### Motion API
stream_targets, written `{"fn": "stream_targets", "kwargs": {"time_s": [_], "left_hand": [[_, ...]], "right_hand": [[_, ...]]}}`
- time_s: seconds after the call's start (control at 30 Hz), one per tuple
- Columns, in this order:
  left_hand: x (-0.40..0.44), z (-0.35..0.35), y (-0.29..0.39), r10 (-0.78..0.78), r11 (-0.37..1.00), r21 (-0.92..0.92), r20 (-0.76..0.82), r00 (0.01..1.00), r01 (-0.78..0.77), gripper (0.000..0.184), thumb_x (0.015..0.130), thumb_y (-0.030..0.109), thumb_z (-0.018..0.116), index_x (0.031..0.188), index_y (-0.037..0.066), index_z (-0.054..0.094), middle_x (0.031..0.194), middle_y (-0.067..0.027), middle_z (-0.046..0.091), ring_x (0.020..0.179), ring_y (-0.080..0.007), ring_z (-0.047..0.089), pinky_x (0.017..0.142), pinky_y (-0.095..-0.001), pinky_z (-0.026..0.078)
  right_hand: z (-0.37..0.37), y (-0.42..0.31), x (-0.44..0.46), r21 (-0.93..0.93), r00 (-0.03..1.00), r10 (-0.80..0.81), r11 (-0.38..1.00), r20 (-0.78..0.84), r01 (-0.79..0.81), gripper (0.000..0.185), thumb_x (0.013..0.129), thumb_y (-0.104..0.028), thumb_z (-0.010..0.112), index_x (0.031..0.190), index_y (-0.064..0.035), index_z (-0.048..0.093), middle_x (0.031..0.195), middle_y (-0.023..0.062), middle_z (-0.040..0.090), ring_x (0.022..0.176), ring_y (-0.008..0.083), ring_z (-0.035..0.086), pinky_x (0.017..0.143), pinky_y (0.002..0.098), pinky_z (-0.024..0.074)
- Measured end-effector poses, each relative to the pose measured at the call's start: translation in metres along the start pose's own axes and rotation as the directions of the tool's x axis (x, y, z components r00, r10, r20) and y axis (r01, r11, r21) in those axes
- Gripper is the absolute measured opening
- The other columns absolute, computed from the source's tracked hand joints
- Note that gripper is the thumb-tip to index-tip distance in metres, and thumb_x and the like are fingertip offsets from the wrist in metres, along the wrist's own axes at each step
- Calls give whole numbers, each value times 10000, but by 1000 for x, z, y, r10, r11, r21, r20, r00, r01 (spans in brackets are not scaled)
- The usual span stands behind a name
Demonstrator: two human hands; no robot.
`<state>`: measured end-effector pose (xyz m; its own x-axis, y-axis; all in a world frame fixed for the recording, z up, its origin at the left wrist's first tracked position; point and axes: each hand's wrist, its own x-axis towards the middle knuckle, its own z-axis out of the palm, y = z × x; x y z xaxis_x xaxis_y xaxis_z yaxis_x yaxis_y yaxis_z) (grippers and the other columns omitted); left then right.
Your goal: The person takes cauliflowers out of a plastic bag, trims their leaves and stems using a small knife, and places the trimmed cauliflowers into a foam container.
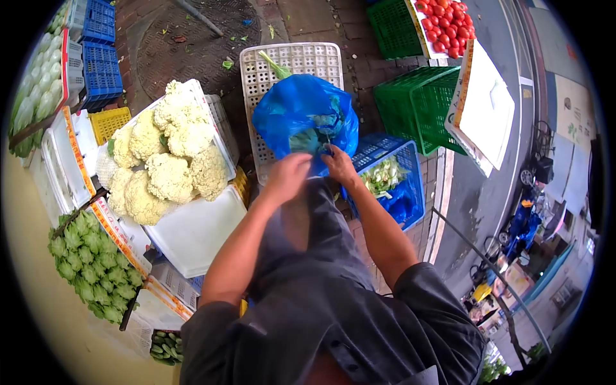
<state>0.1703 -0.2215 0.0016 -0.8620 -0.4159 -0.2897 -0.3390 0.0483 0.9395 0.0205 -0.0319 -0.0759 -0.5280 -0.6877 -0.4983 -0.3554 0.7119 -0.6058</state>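
A blue plastic bag (289, 106) rests on an upturned-looking white perforated crate (250, 83) in front of my legs. Its mouth faces me, and a greenish leafy shape (305, 140) shows inside, too covered to name. My right hand (340, 165) pinches the bag's near edge, fingers closed. My left hand (289, 176) is at the near left side of the opening, smeared by motion; whether it touches the bag I cannot make out. A green leaf stalk (276, 66) lies on the crate behind the bag.
Cauliflowers (170, 176) fill a white foam box on the left, above green leafy heads (93, 266). A blue crate (410, 173) with leaf trimmings stands close on the right. Green crates (410, 106) and tomatoes (446, 29) are farther right, beside the road.
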Motion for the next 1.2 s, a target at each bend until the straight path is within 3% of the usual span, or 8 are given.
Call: {"fn": "stream_targets", "kwargs": {"time_s": [0.2, 0.3, 0.4, 0.47, 0.83, 0.93, 1.0, 1.2], "left_hand": [[81, 73, -96, -207, 842, 448, -246, 947, 300, 436, 936, 348, 571, 728, -1, 727, 780, -290, 679, 795, -476, 675, 785, -554, 534], [100, 42, -75, -509, 858, -150, -379, 773, 491, 550, 953, 463, 600, 1041, -77, 651, 1104, -332, 667, 1016, -482, 662, 848, -568, 529], [118, -6, -20, -821, 319, -925, -161, 547, 208, 726, 1002, 531, 538, 1382, -65, 373, 1336, -289, 559, 1232, -495, 552, 988, -684, 464], [119, -32, 3, -563, 30, -996, -91, 822, -90, 731, 1028, 501, 499, 1440, -46, 243, 1367, -289, 522, 1304, -487, 484, 1078, -713, 387], [107, 34, -70, -806, 370, -921, -255, 534, 119, 140, 980, 130, 469, 1044, 45, 560, 915, -114, 631, 895, -358, 688, 873, -555, 570], [108, 63, -44, -641, 724, -343, -13, 767, 599, 385, 933, 184, 637, 1270, -1, 605, 1169, -179, 661, 990, -347, 677, 895, -465, 548], [133, 65, -38, -326, 918, 138, -274, 905, 373, 480, 889, 210, 698, 1309, 4, 590, 1292, -177, 615, 1068, -354, 647, 940, -448, 520], [215, 32, -32, -47, 514, 826, -241, 969, 230, 559, 786, 285, 785, 1253, 32, 612, 1388, -133, 542, 1267, -389, 489, 1037, -535, 432]], "right_hand": [[-21, 0, -51, 146, 868, 471, 880, -154, -452, 567, 942, -247, 611, 1378, 78, 450, 1183, 328, 656, 1084, 489, 638, 916, 484, 509], [-25, 16, -48, 211, 871, 465, 878, -161, -430, 636, 945, -250, 618, 1418, 106, 385, 1173, 326, 662, 1089, 490, 639, 928, 476, 502], [-22, 28, -46, 298, 886, 429, 881, -176, -368, 714, 956, -239, 608, 1492, 113, 294, 1145, 289, 684, 1006, 434, 679, 856, 454, 534], [-40, 6, -46, 426, 882, 445, 836, -157, -346, 738, 947, -248, 589, 1481, 155, 277, 1083, 318, 687, 1024, 481, 658, 892, 475, 508], [-65, -19, -53, 633, 937, 351, 726, -4, -269, 455, 966, -218, 645, 1346, 22, 577, 1236, 156, 686, 1051, 229, 653, 834, 335, 521], [-73, -24, -63, 698, 917, 396, 646, 41, -310, 415, 978, -210, 645, 1336, -7, 594, 1185, 60, 695, 884, 113, 635, 654, 279, 540], [-74, -27, -71, 772, 894, 446, 553, 42, -312, 397, 962, -173, 667, 1309, 13, 615, 1086, 55, 711, 793, 79, 617, 635, 272, 517], [-65, 25, -101, 743, 869, 491, 557, 66, -371, 401, 981, -175, 647, 1330, 12, 587, 1111, 68, 695, 861, 106, 622, 638, 257, 526]]}}
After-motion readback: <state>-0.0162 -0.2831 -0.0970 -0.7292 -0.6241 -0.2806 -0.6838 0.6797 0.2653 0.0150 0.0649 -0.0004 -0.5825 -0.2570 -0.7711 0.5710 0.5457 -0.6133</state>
